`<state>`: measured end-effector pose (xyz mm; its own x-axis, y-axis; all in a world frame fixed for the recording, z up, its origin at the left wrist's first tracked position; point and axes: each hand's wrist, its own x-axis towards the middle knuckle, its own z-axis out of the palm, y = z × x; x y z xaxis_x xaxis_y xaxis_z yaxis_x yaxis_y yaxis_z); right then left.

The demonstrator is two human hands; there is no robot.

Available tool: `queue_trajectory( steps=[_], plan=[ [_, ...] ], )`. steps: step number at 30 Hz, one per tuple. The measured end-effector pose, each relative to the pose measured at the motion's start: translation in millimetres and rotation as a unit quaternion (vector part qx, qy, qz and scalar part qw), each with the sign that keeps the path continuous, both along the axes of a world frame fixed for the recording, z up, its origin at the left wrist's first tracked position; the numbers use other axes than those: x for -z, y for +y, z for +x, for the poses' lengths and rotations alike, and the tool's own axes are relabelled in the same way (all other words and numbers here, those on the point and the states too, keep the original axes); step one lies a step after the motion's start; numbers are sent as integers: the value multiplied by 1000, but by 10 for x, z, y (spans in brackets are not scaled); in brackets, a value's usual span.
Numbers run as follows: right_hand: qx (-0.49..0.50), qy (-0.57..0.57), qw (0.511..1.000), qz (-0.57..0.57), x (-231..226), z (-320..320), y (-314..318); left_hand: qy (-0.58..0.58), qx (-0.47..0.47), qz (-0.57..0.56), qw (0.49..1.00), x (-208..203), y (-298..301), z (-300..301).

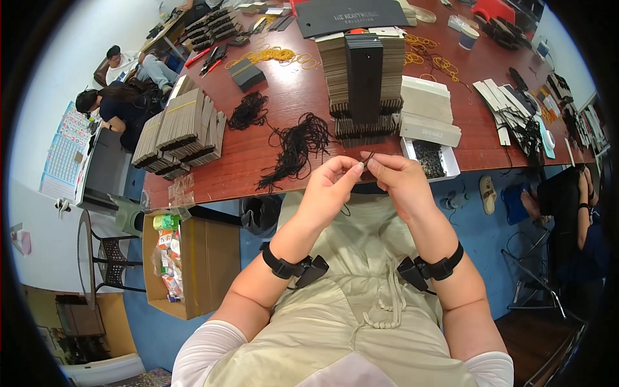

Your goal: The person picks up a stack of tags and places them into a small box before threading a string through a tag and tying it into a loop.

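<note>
The left hand (334, 187) and the right hand (403, 182) are positioned at the near edge of the bench (287, 90), fingertips almost meeting. Each grip is closed at thumb and forefinger, pinching a thin black cord (369, 157) between the two hands; the exact hold on the cord is partly hidden by the fingers. A black strap (284, 266) with a dark module is fitted on the left wrist, with a matching unit on the right. Directly beyond the hands, a dark upright card (364, 80) stands in front of tall stacks of grey-brown cards (329, 71). Left of the hands lies a loose bundle of black cords (298, 151); a smaller bundle (248, 111) lies farther left. At the far left of these, banded card stacks (177, 126) occupy the bench edge. Just right of the right hand is a white tray (448, 169) containing small dark pieces. Yellow rubber bands (278, 55) are spread at the far side. A cardboard box (216, 264) stands on the floor, near left.
</note>
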<state>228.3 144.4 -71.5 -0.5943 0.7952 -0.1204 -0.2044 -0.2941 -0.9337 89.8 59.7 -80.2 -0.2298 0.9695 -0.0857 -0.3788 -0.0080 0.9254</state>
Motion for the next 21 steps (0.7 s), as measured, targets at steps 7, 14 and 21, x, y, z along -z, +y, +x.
queue_trajectory(
  steps=[7,14,21],
  plan=[
    [-34,93,991,-88,88,-6,35,60,-11,-2,998,-12,-14,36],
    [-101,238,952,-165,212,31,33,28,76,-19,997,-63,-31,10],
    [-157,97,973,-135,66,159,106,357,141,2,923,-266,-114,-399]
  ],
)
